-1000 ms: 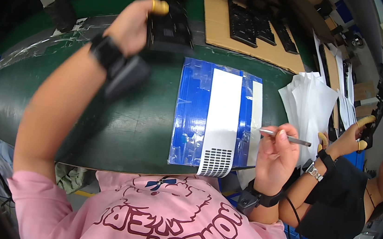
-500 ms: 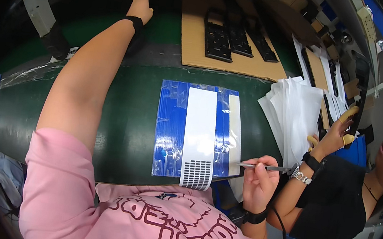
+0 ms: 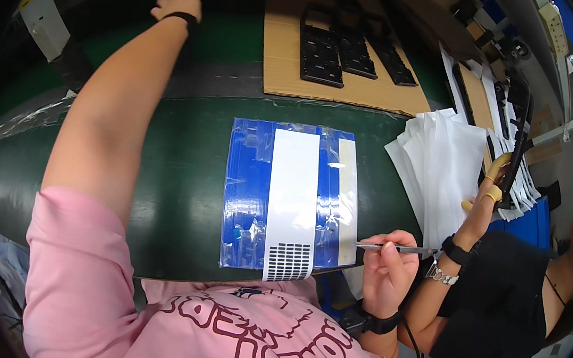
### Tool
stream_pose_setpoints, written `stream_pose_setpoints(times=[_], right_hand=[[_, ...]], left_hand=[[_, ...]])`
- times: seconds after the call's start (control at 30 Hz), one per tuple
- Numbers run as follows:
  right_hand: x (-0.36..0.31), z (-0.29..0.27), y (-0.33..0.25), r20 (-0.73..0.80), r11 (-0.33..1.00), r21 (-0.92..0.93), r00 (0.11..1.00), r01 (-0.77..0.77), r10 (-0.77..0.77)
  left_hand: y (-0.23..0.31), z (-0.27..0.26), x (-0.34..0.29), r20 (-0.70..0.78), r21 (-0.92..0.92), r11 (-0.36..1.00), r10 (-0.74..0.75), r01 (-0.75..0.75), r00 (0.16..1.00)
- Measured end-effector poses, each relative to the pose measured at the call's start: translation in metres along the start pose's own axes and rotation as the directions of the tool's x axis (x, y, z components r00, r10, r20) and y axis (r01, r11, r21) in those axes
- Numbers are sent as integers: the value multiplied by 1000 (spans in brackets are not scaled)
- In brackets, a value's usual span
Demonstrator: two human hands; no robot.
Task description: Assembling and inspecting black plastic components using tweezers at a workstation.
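A: What's the biggest thing there?
B: The green table (image 3: 181, 189). At its far side lies a cardboard sheet (image 3: 279, 52), and to the right a fanned pile of white sheets (image 3: 441, 167).
A: And in the middle?
B: A blue board (image 3: 246, 199), flat on the table, with a white strip (image 3: 292, 187) on it running past its near edge.
A: How far along are things?
B: Partway, I'd judge: most of the strip is plain white, and black parts (image 3: 324, 54) lie on the cardboard (whether those are finished, I can't tell).
A: The hands?
B: The left hand (image 3: 179, 7) reaches far out into the shade, fingers bent; I can't tell whether it grips anything. The right hand (image 3: 388, 270) pinches a slim metal tool (image 3: 419, 250), probably tweezers, its tip at the board's right edge.
A: Smallest last?
B: The dark rectangles (image 3: 289, 262), in rows at the strip's near end. Those look like what remains on it.
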State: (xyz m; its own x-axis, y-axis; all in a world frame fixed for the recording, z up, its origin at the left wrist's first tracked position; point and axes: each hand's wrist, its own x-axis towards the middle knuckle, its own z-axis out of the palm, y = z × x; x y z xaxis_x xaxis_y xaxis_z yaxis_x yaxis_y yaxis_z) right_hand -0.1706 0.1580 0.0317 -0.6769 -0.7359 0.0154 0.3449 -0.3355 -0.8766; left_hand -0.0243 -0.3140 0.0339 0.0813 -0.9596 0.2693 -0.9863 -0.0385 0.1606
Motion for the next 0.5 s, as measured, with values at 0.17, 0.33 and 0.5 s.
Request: stream_pose_setpoints(times=[0.17, 0.33, 0.5], right_hand=[[-3, -7, -1, -49, 1000, -25, 999, -9, 7], [3, 13, 1, 36, 997, -28, 997, -74, 75], [6, 38, 3, 67, 977, -208, 996, -42, 57]], left_hand=[[-17, 2, 12, -73, -10, 988, 154, -155, 985], [79, -13, -44, -20, -180, 867, 468, -464, 883], [139, -1, -99, 281, -343, 750, 657, -566, 700]])
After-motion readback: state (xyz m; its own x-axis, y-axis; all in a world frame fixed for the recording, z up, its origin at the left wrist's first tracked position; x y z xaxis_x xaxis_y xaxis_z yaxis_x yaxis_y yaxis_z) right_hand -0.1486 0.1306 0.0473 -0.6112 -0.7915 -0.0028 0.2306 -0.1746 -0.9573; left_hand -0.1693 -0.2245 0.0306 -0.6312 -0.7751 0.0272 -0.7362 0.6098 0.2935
